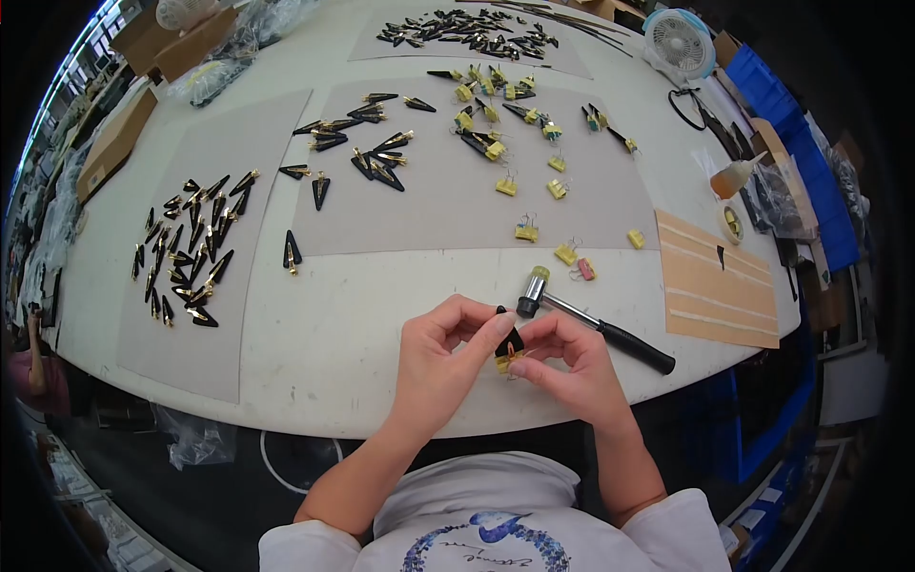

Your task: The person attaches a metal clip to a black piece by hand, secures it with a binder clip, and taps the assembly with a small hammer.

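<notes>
Near the table's front edge my left hand [446, 355] pinches the upper end of a black triangular clip piece [512, 343]. My right hand [570, 360] is closed on the lower right of the same piece, where a yellow binder clip [506, 364] sits on it. Just beyond my hands lies a hammer [581, 315] with a black handle and a yellow-and-black head. Loose yellow binder clips [526, 232] and a pink one [586, 270] rest on the table above the hammer.
Black and gold clips [195, 238] are spread on a grey sheet at left, with more on the middle and far sheets. At right are a tan board [715, 286] with pale strips, a glue bottle [732, 179] and a fan [679, 45]. Part of another person [36, 367] shows at far left.
</notes>
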Motion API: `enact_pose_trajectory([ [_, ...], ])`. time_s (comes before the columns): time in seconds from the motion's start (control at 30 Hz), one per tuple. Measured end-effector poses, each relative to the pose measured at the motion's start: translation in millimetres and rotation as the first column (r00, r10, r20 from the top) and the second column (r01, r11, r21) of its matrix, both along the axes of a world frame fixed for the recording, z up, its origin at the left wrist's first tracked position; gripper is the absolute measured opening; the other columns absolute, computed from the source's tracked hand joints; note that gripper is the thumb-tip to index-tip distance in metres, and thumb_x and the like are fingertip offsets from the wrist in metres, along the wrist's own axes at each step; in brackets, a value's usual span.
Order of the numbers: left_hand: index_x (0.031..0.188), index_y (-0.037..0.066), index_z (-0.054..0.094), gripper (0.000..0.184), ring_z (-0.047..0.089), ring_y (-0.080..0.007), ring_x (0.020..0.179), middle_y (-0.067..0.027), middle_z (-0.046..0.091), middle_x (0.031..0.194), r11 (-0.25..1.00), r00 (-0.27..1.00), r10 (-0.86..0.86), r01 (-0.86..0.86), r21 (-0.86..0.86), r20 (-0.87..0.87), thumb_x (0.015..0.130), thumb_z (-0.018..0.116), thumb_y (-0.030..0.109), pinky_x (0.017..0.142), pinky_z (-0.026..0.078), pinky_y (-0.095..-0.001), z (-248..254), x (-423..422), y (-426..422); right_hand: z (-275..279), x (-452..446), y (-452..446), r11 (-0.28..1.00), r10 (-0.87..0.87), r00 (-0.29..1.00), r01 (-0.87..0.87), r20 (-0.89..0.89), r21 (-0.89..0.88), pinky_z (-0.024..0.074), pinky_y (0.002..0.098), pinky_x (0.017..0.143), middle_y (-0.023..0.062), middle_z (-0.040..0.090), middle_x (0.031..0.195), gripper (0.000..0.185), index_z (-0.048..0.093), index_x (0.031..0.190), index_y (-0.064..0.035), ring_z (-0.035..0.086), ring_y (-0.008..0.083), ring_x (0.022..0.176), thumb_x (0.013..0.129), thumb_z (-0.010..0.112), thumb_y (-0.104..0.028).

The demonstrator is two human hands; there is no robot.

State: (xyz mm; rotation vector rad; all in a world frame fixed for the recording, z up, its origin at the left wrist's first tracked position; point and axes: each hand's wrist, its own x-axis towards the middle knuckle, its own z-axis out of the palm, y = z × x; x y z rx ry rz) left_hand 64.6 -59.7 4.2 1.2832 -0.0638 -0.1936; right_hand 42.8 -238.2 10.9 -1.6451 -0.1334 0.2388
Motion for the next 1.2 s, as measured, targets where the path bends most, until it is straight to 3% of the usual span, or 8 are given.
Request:
enact_pose_trajectory([
  [0.17, 0.094, -0.001, 0.067, 0.015, 0.061, -0.0092, 0.078, -0.0062, 0.069, 0.087, 0.995, 0.995, -0.071, 0.066, -0.078, -0.065, 0.092, 0.066, 0.014, 0.074, 0.049, -0.0237, 5.4, 6.2, 4.4, 0.1, -0.4, -0.8, 1.000, 0.014, 1.000, -0.014, -0.019, 0.022, 0.0514, 0.0237, 0.076, 0.0045, 0.067, 0.096, 0.023, 0.063, 0.103, -0.0001, 0.065, 0.0102, 0.088, 0.083, 0.073, -0.006],
  [0.3, 0.095, 0.000, 0.067, 0.019, 0.062, -0.0097, 0.078, -0.0060, 0.069, 0.088, 0.998, 0.997, -0.065, 0.066, 0.002, -0.050, 0.094, 0.064, 0.018, 0.076, 0.050, -0.0248, 7.8, 13.8, 10.6, 1.0, -0.3, 0.0, 0.999, 0.039, 0.998, -0.038, -0.045, 0.018, 0.0511, 0.0235, 0.076, 0.0047, 0.067, 0.097, 0.023, 0.063, 0.103, -0.0003, 0.064, 0.0099, 0.088, 0.083, 0.073, -0.006],
  [0.37, 0.095, 0.000, 0.068, 0.023, 0.063, -0.0101, 0.079, -0.0059, 0.069, 0.089, 0.961, 0.944, -0.261, 0.234, -0.148, -0.202, 0.096, 0.061, 0.022, 0.077, 0.051, -0.0257, 14.9, 20.3, 18.0, 0.4, 0.0, -0.2, 1.000, 0.021, 0.998, -0.020, -0.051, 0.010, 0.0507, 0.0229, 0.075, 0.0043, 0.067, 0.096, 0.023, 0.063, 0.103, -0.0002, 0.064, 0.0094, 0.088, 0.083, 0.072, -0.006],
  [0.47, 0.095, -0.001, 0.068, 0.027, 0.064, -0.0106, 0.080, -0.0062, 0.069, 0.090, 0.959, 0.952, -0.279, 0.271, -0.080, -0.124, 0.097, 0.058, 0.024, 0.076, 0.052, -0.0259, 5.3, 23.3, 22.6, 0.7, 0.3, 0.2, 0.999, 0.039, 0.998, -0.039, -0.047, 0.000, 0.0502, 0.0224, 0.073, 0.0039, 0.067, 0.096, 0.023, 0.064, 0.104, -0.0005, 0.063, 0.0089, 0.088, 0.083, 0.072, -0.006],
  [0.7, 0.098, -0.002, 0.069, 0.027, 0.065, -0.0114, 0.082, -0.0081, 0.070, 0.093, 0.967, 0.961, -0.252, 0.255, 0.009, -0.112, 0.097, 0.058, 0.023, 0.076, 0.053, -0.0253, 7.0, 24.2, 28.5, -2.1, 0.6, 0.8, 0.998, 0.046, 0.995, -0.042, -0.094, 0.051, 0.0490, 0.0208, 0.071, 0.0030, 0.067, 0.095, 0.023, 0.064, 0.104, -0.0013, 0.063, 0.0074, 0.087, 0.083, 0.073, -0.007],
  [0.8, 0.099, -0.002, 0.069, 0.028, 0.066, -0.0117, 0.081, -0.0098, 0.070, 0.094, 0.973, 0.956, -0.228, 0.215, -0.089, -0.186, 0.097, 0.058, 0.023, 0.077, 0.054, -0.0256, 10.5, 22.8, 28.4, -1.5, 1.4, 1.7, 1.000, 0.018, 0.999, -0.018, -0.043, -0.003, 0.0485, 0.0206, 0.071, 0.0028, 0.067, 0.095, 0.023, 0.064, 0.104, -0.0012, 0.063, 0.0072, 0.086, 0.083, 0.073, -0.007],
  [1.07, 0.099, -0.005, 0.069, 0.019, 0.066, -0.0122, 0.081, -0.0099, 0.070, 0.093, 0.985, 0.987, -0.146, 0.151, 0.081, -0.068, 0.094, 0.063, 0.012, 0.075, 0.055, -0.0240, 4.3, 15.1, 27.0, 1.9, 1.5, 2.4, 0.997, 0.051, 0.998, -0.053, -0.027, -0.060, 0.0485, 0.0214, 0.072, 0.0021, 0.068, 0.090, 0.021, 0.066, 0.102, -0.0008, 0.063, 0.0074, 0.083, 0.083, 0.073, -0.009],
  [1.2, 0.099, -0.006, 0.068, 0.018, 0.066, -0.0128, 0.082, -0.0108, 0.070, 0.094, 0.987, 0.985, -0.151, 0.156, 0.049, -0.084, 0.094, 0.062, 0.011, 0.076, 0.055, -0.0242, 6.0, 13.6, 26.2, 4.8, 3.1, 1.2, 0.999, 0.034, 0.999, -0.035, -0.034, -0.028, 0.0486, 0.0215, 0.072, 0.0020, 0.068, 0.090, 0.021, 0.066, 0.102, -0.0011, 0.063, 0.0076, 0.081, 0.084, 0.073, -0.010],
])
